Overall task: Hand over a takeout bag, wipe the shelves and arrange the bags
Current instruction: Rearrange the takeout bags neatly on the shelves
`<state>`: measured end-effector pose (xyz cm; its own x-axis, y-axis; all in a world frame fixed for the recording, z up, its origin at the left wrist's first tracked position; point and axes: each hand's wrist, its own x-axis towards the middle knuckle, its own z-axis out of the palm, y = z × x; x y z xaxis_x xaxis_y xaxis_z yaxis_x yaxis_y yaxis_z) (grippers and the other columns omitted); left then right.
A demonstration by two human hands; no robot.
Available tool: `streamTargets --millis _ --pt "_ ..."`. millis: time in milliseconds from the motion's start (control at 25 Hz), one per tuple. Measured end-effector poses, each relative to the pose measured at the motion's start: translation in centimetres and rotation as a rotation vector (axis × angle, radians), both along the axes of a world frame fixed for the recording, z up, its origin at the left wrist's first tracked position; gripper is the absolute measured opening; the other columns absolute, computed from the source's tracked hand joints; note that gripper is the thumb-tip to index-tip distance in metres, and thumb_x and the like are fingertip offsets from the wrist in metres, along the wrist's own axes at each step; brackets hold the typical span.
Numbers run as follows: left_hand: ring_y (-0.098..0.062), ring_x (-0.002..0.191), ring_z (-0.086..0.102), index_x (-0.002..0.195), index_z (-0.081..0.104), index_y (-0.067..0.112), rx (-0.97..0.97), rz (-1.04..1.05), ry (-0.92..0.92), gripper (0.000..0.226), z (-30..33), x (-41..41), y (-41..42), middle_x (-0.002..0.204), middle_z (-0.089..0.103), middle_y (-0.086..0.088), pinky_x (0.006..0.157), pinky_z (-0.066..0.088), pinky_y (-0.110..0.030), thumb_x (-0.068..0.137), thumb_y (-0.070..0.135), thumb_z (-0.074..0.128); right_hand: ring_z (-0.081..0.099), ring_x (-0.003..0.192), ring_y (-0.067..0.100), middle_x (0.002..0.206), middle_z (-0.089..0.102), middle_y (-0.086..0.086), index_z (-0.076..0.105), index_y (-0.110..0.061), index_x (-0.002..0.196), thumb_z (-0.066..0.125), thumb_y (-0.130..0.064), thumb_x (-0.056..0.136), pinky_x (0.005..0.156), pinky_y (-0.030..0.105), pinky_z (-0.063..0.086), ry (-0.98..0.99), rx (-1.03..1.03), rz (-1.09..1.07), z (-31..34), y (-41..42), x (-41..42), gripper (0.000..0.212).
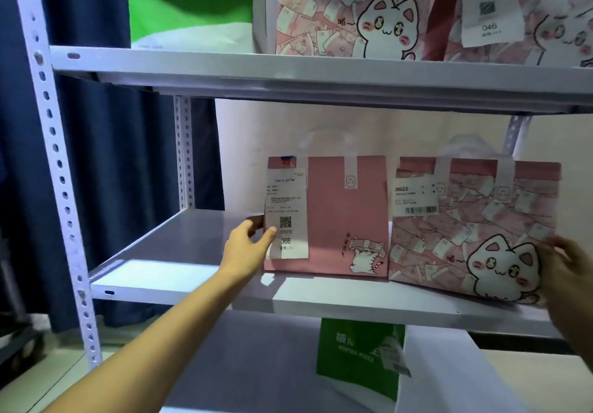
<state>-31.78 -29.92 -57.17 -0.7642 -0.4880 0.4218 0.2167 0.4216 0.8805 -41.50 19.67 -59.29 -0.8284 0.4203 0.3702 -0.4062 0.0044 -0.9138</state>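
Note:
Two pink takeout bags stand side by side on the middle shelf. The plain pink bag carries a white receipt numbered 366. My left hand grips its left edge, thumb on the receipt and fingers behind. To its right stands the cat-print bag with a barcode label. My right hand holds that bag's right edge near the cat drawing, partly cut off by the frame.
The top shelf carries a green-and-white pizza bag and two more cat-print bags. Another green pizza bag stands on the lower shelf. A perforated white upright and dark blue curtain are at left.

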Motion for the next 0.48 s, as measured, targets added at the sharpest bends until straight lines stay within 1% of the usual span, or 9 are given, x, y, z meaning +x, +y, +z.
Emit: streamTargets --millis 40,80,160,240,320,400,480 --pt "-0.020 0.118 0.061 0.124 0.063 0.019 0.006 -0.027 -0.007 0.031 0.1 -0.1 -0.1 0.121 0.069 0.003 0.105 0.047 -0.045 0.094 0.026 0.066 0.070 0.077 0.013 0.090 0.072 -0.007 0.060 -0.022 0.129 0.051 -0.034 0.106 0.068 0.036 0.062 -0.019 0.063 -0.005 1.1 -2.3 0.2 0.028" --pt "-0.020 0.117 0.062 0.122 0.063 0.020 0.002 -0.033 0.025 0.030 0.2 -0.4 -0.3 0.120 0.070 0.003 0.105 0.048 -0.046 0.093 0.025 0.067 0.069 0.083 0.017 0.098 0.071 -0.001 0.061 -0.022 0.127 0.051 -0.033 0.105 0.072 0.039 0.060 -0.074 0.081 -0.018 2.4 -4.7 1.1 0.026" --pt "-0.021 0.115 0.063 0.118 0.064 0.021 0.037 -0.033 0.042 0.027 0.3 -0.8 -0.8 0.117 0.071 0.003 0.103 0.049 -0.046 0.092 0.023 0.068 0.067 0.087 0.021 0.105 0.068 0.005 0.061 -0.019 0.125 0.051 -0.031 0.106 0.072 0.038 0.058 -0.046 0.100 0.012 3.3 -5.3 1.7 0.025" --pt "-0.019 0.110 0.064 0.110 0.067 0.023 0.058 -0.030 0.066 0.018 0.2 -0.9 -1.1 0.111 0.072 0.006 0.100 0.051 -0.046 0.092 0.021 0.068 0.067 0.085 0.021 0.103 0.067 0.006 0.061 -0.013 0.126 0.051 -0.027 0.106 0.069 0.036 0.057 -0.026 0.077 0.025 3.2 -5.6 1.9 0.026" --pt "-0.010 0.102 0.066 0.099 0.068 0.029 0.124 -0.006 0.077 0.013 0.2 -0.7 -1.9 0.101 0.072 0.013 0.095 0.054 -0.044 0.091 0.018 0.068 0.068 0.084 0.022 0.100 0.068 0.005 0.062 -0.011 0.124 0.052 -0.025 0.106 0.070 0.036 0.056 -0.026 0.069 0.027 3.4 -6.2 2.0 0.025" --pt "-0.008 0.099 0.067 0.094 0.069 0.030 0.152 0.020 0.083 0.015 0.4 0.0 -3.3 0.096 0.073 0.016 0.092 0.056 -0.041 0.090 0.016 0.067 0.069 0.085 0.024 0.099 0.070 0.004 0.064 -0.014 0.120 0.053 -0.025 0.105 0.070 0.036 0.057 -0.033 0.076 0.028 3.7 -7.6 2.0 0.022" --pt "-0.010 0.099 0.068 0.093 0.068 0.030 0.140 0.045 0.103 0.016 0.5 0.7 -5.0 0.097 0.073 0.014 0.090 0.055 -0.036 0.091 0.014 0.065 0.070 0.089 0.028 0.102 0.073 0.006 0.066 -0.020 0.115 0.055 -0.026 0.104 0.075 0.042 0.060 -0.045 0.071 0.045 3.6 -9.2 1.4 0.017"
